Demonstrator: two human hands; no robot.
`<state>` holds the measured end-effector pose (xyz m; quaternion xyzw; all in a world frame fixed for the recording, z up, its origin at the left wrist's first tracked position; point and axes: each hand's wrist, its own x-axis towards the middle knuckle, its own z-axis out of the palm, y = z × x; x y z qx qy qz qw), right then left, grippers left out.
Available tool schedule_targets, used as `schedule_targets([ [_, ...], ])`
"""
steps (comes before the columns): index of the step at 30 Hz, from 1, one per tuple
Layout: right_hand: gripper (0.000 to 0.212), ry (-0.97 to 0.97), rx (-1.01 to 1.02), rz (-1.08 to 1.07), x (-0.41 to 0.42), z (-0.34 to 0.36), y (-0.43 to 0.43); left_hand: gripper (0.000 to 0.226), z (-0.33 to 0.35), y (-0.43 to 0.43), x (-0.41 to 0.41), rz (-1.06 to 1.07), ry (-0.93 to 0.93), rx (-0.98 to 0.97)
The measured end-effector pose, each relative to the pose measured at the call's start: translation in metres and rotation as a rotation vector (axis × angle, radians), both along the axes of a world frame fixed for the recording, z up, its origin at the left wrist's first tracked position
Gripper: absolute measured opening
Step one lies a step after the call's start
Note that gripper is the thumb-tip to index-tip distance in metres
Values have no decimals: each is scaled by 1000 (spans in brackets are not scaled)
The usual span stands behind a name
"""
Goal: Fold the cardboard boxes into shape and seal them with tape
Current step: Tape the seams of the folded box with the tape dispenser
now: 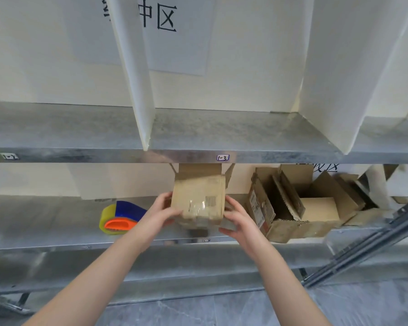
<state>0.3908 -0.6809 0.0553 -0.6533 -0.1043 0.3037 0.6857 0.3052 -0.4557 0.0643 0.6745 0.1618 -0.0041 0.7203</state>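
Note:
A small brown cardboard box point(199, 198) stands on the lower metal shelf point(57, 231), its far flaps open and a strip of clear tape on the face toward me. My left hand point(161, 211) holds its left side, thumb on the front face. My right hand point(237, 216) holds its right side near the bottom corner. To the left on the same shelf lies a tape dispenser point(120, 217) in blue and orange with a yellow tape roll, apart from both hands.
A heap of open and flattened cardboard boxes point(299, 203) fills the shelf's right part. The upper shelf point(198, 135) has white dividers point(139, 90) and a paper sign on the wall. A slanted metal rail point(363, 245) crosses at lower right. Grey floor tiles lie below.

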Motion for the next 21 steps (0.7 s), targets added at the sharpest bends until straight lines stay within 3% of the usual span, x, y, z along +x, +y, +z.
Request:
schedule_targets([
  [2, 66, -14, -6, 9, -3, -5, -2, 74, -7, -2, -4, -43, -15, 58],
  [4, 75, -147, -116, -29, -4, -10, -2, 85, -13, -8, -6, -57, -20, 87],
  [8, 63, -369, -369, -72, 3, -21, -2, 72, -31, -19, -5, -19, -6, 150],
  [12, 65, -386, -363, -126, 2, -41, -4, 80, -50, -28, -8, 4, 15, 170],
  [16, 70, -323, -371, -130, -4, -75, -7, 67, -79, -34, -7, 45, 63, 132],
  [19, 55, -311, -439, -160, -2, -108, -13, 61, -109, -37, -4, 40, 107, 127],
  [21, 56, -309, -466, -149, 1, -121, -12, 57, -130, -36, 0, 29, 145, 148],
])
